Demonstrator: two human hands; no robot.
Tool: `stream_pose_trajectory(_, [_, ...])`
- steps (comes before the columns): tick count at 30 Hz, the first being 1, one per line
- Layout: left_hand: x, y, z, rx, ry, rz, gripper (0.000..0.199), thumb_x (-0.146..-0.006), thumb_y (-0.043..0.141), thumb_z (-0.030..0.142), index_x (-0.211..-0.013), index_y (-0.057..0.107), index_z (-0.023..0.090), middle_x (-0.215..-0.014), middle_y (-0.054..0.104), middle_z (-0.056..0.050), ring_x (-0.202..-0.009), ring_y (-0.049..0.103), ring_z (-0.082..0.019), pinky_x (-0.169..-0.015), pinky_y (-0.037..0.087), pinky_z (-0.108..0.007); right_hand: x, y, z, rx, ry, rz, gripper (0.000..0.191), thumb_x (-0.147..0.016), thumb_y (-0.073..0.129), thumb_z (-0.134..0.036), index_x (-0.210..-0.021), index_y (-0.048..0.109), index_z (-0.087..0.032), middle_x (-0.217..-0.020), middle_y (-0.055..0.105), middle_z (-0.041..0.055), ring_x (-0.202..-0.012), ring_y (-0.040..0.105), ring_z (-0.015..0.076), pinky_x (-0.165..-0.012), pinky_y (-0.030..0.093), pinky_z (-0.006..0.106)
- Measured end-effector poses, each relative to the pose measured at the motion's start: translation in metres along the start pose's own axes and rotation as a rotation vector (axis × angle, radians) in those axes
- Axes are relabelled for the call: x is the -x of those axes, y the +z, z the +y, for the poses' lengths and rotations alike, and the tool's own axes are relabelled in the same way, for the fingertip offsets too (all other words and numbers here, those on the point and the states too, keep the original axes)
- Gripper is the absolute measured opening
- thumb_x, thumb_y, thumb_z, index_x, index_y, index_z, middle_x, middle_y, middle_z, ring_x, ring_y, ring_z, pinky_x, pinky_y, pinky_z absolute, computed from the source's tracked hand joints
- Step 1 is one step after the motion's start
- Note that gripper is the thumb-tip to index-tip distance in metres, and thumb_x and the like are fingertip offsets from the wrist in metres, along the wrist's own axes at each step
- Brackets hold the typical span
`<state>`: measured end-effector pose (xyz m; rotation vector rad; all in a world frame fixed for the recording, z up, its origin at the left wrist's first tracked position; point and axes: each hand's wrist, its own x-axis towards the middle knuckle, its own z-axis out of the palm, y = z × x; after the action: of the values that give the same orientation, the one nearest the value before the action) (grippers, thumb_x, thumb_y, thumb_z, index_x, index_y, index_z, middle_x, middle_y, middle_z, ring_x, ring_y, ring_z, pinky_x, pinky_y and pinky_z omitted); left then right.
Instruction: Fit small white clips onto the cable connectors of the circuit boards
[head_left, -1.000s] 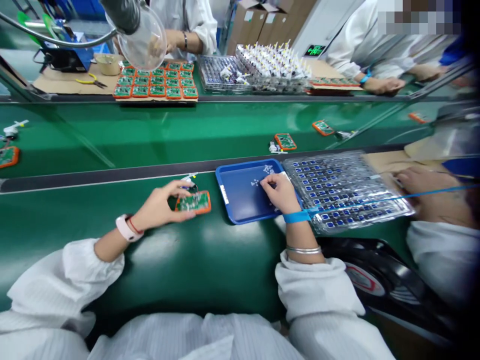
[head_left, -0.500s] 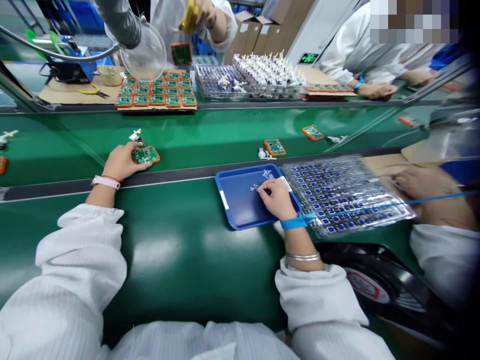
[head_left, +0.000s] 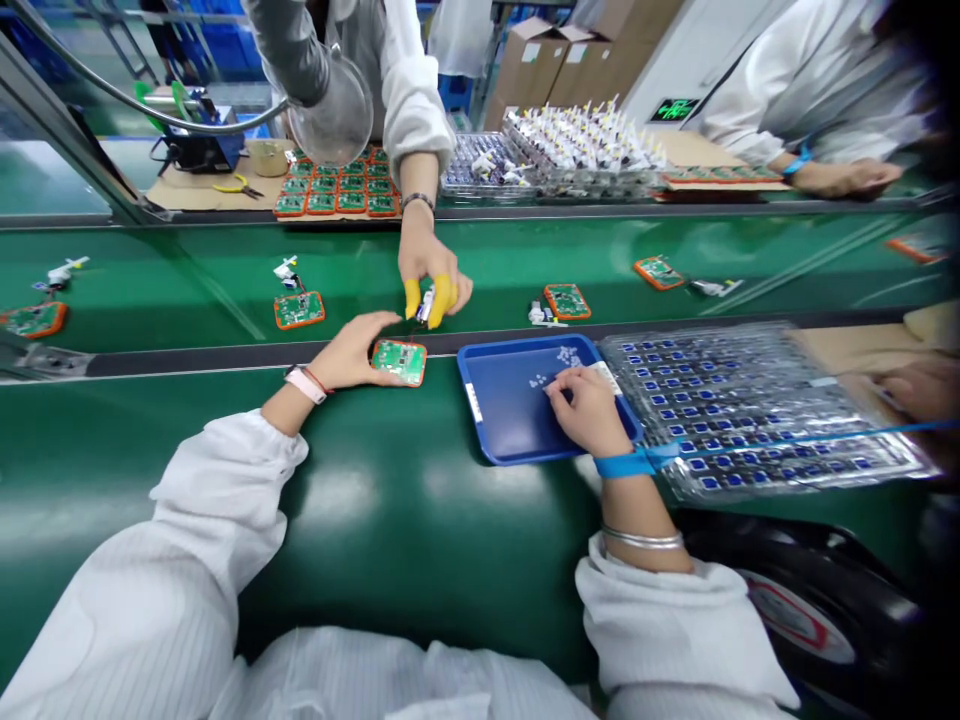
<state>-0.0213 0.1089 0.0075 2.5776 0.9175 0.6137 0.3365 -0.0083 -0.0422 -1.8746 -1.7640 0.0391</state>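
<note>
Pulled back toward us: our left fingers (head_left: 379, 322) and the orange-framed circuit board (head_left: 399, 362), now at the edge of the near conveyor belt (head_left: 375, 520) by the dark rail (head_left: 225, 362). Those fingers are spread wide, resting on the board's rim. Our right fingers (head_left: 562, 385) pinch narrow inside the blue tray (head_left: 474, 402); can't tell if they hold a piece. Some white parts (head_left: 559, 362) remain there. Blister tray of blue parts (head_left: 750, 420) looks full. More boards (head_left: 298, 310) wait on the far belt (head_left: 187, 250), near a co-worker's yellow-cotted hand (head_left: 431, 285).

The circuit board (head_left: 398, 362) is green with an orange border; the tray (head_left: 499, 420) is solid blue.
</note>
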Motion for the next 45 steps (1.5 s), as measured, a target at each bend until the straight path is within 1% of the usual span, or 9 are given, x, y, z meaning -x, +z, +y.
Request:
stream_pose_trajectory(3, [0.002, 0.009, 0.009, -0.02, 0.046, -0.11, 0.09, -0.06, 0.072, 0.061, -0.13, 0.043, 0.013, -0.125, 0.054, -0.016, -0.114, 0.051, -0.03, -0.097, 0.039, -0.041, -0.001, -0.001, 0.0, 0.007, -0.018, 0.011, 0.013, -0.075, 0.05, -0.022, -0.063, 0.054, -0.02, -0.083, 0.059, 0.0095, -0.087, 0.054, 0.0246, -0.083, 0.043, 0.046])
stream_pose_trajectory(7, [0.011, 0.013, 0.019, -0.06, -0.007, -0.049, 0.072, -0.07, 0.069, 0.054, -0.125, 0.047, 0.014, -0.119, 0.058, -0.015, -0.108, 0.054, -0.028, -0.092, 0.041, -0.039, -0.003, -0.012, -0.018, -0.024, -0.052, 0.063, 0.013, -0.075, 0.049, -0.021, -0.064, 0.053, -0.02, -0.086, 0.057, 0.0102, -0.089, 0.053, 0.0253, -0.085, 0.042, 0.047])
stream_pose_trajectory(11, [0.029, 0.017, 0.038, -0.033, -0.039, -0.008, 0.057, -0.071, 0.069, 0.046, -0.116, 0.052, 0.015, -0.108, 0.062, -0.011, -0.098, 0.056, -0.026, -0.085, 0.044, -0.036, 0.007, -0.022, -0.08, -0.277, -0.15, 0.072, 0.011, -0.081, 0.05, -0.024, -0.073, 0.056, -0.02, -0.092, 0.056, 0.0098, -0.094, 0.053, 0.0241, -0.087, 0.042, 0.044])
stream_pose_trajectory(14, [0.049, 0.022, 0.058, 0.016, -0.051, 0.012, 0.044, -0.075, 0.066, 0.039, -0.111, 0.053, 0.016, -0.103, 0.062, -0.009, -0.096, 0.055, -0.023, -0.084, 0.044, -0.035, 0.028, -0.016, -0.137, -0.501, -0.228, -0.092, 0.01, -0.084, 0.048, -0.022, -0.077, 0.055, -0.021, -0.096, 0.055, 0.008, -0.096, 0.054, 0.0213, -0.086, 0.043, 0.04])
stream_pose_trajectory(17, [0.07, 0.024, 0.077, 0.076, -0.033, -0.043, 0.036, -0.078, 0.063, 0.036, -0.107, 0.054, 0.016, -0.101, 0.062, -0.008, -0.094, 0.054, -0.022, -0.084, 0.044, -0.034, 0.046, -0.002, -0.17, -0.607, -0.236, -0.265, 0.009, -0.084, 0.048, -0.019, -0.077, 0.053, -0.022, -0.099, 0.054, 0.0075, -0.099, 0.054, 0.0212, -0.087, 0.044, 0.04])
stream_pose_trajectory(22, [0.089, 0.022, 0.096, 0.252, 0.06, -0.139, 0.032, -0.079, 0.062, 0.032, -0.107, 0.055, 0.017, -0.103, 0.06, -0.008, -0.096, 0.054, -0.021, -0.086, 0.044, -0.033, 0.053, 0.015, -0.168, -0.614, -0.155, -0.302, 0.009, -0.084, 0.048, -0.02, -0.077, 0.053, -0.022, -0.098, 0.053, 0.0079, -0.1, 0.053, 0.0225, -0.088, 0.043, 0.042])
stream_pose_trajectory(28, [0.079, 0.026, 0.105, 0.324, -0.136, 0.125, 0.012, -0.086, 0.055, 0.026, -0.086, 0.064, 0.018, -0.095, 0.061, -0.006, -0.091, 0.055, -0.018, -0.084, 0.043, -0.033, 0.056, 0.012, -0.164, -0.628, -0.163, -0.367, 0.008, -0.085, 0.048, -0.02, -0.078, 0.053, -0.022, -0.099, 0.053, 0.0077, -0.1, 0.052, 0.0221, -0.087, 0.043, 0.041])
stream_pose_trajectory(36, [0.074, 0.033, 0.108, 0.361, -0.23, 0.022, 0.009, -0.08, 0.06, 0.02, -0.074, 0.067, 0.019, -0.09, 0.066, -0.003, -0.089, 0.057, -0.019, -0.082, 0.043, -0.036, 0.059, 0.011, -0.163, -0.624, -0.161, -0.411, 0.009, -0.083, 0.049, -0.017, -0.076, 0.052, -0.021, -0.099, 0.052, 0.0079, -0.099, 0.052, 0.0221, -0.087, 0.043, 0.041])
stream_pose_trajectory(45, [0.067, 0.031, 0.106, 0.357, -0.26, -0.037, 0.013, -0.078, 0.058, 0.016, -0.067, 0.064, 0.017, -0.082, 0.066, -0.002, -0.073, 0.06, -0.015, -0.073, 0.044, -0.029, 0.057, 0.013, -0.169, -0.583, -0.129, -0.429, 0.011, -0.079, 0.047, -0.014, -0.071, 0.051, -0.02, -0.09, 0.054, 0.0075, -0.089, 0.055, 0.0211, -0.076, 0.047, 0.038])
